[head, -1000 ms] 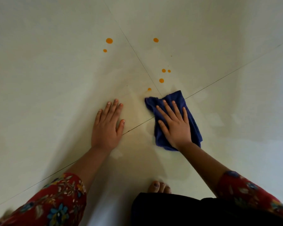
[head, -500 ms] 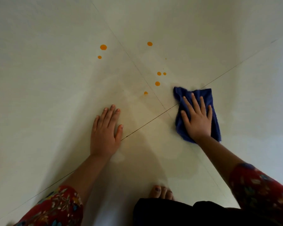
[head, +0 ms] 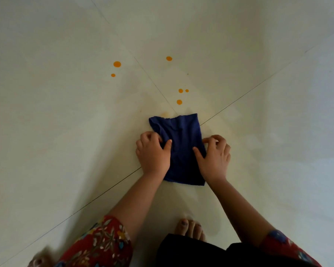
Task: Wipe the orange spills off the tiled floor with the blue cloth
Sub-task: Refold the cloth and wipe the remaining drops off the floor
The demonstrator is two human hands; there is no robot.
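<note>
Left hand (head: 152, 153) has joined right hand (head: 215, 157), fingers pinching the dark blue folded cloth (head: 181, 147), refolding while round orange drops (head: 179, 102) remain

"How many orange drops (head: 117, 64) were on the floor (head: 46, 112)?"

"Six clear round ones: two left of the tile joint, four right of it. One faint orange smear (head: 165, 113) also showed at the far edge of the cloth."

"And cloths?"

"One blue cloth (head: 181, 147), folded flat."

"Hands?"

"Two, a left hand (head: 152, 153) and a right hand (head: 214, 157), one on each side edge of the cloth. Two patterned red sleeves (head: 102, 243) as well."

"Feet?"

"One bare foot (head: 190, 228) showed plainly; a blurred shape at the bottom left corner could not be told."

"Tile joints?"

"Two thin lines (head: 104, 191), crossing under the cloth."
</note>
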